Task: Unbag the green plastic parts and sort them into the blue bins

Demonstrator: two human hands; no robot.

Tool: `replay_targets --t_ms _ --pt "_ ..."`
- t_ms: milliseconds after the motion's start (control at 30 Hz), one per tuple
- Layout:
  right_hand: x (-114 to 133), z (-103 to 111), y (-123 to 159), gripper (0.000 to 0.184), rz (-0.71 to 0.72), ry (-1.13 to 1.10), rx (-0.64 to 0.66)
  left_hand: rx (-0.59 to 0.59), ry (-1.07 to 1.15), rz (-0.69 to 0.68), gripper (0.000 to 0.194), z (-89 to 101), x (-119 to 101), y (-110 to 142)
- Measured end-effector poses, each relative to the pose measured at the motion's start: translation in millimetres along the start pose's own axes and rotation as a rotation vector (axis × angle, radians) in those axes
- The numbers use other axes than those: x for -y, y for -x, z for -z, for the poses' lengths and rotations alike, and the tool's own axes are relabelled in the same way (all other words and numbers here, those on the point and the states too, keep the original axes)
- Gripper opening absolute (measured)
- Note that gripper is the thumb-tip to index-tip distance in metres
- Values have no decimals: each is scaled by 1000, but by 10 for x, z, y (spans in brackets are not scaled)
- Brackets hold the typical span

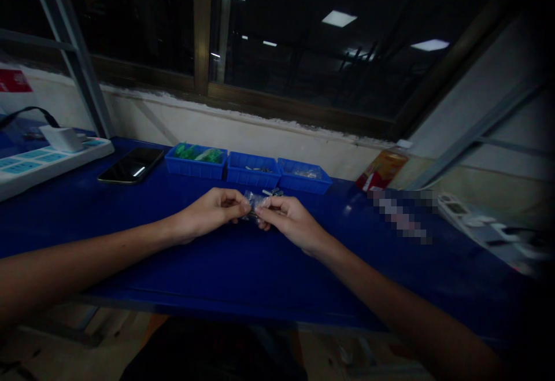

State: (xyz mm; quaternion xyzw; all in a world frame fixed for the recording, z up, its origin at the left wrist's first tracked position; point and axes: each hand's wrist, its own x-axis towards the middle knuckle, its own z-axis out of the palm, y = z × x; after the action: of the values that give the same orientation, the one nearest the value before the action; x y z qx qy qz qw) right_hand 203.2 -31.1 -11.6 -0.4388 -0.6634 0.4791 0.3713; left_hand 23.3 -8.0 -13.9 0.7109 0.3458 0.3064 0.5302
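Between my two hands, above the blue table, is a small clear plastic bag. My left hand pinches its left side with thumb and fingers. On the other side, my right hand has its thumb and fingers closed on the bag too. Something small seems to be inside, but the fingers hide most of it. Just beyond my right hand lie a few small metallic pieces. Three blue bins stand behind: the left bin has green packets, the middle bin small metallic parts, the right bin clear plastic.
A black phone and a white power strip with a plugged-in adapter lie at left. At right are a red and yellow packet and another power strip. A wall and window close off the table's back.
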Motion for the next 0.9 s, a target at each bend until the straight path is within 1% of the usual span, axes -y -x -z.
replay_targets --t_ms 167,333,533,667,900 --pt "-2 -23 -2 22 8 -52 -51 15 -6 31 20 5 3 -9" --pt "-1 -16 -4 24 9 -43 -92 19 -14 39 19 18 3 -13" --pt "-9 -7 0 23 41 -24 -106 29 -30 3 18 36 17 -15" --pt "-13 -3 -3 24 46 -25 -122 56 -55 -31 19 51 31 -27" --pt "-9 -7 -5 24 51 -1 -130 67 -105 -54 18 63 40 -34"
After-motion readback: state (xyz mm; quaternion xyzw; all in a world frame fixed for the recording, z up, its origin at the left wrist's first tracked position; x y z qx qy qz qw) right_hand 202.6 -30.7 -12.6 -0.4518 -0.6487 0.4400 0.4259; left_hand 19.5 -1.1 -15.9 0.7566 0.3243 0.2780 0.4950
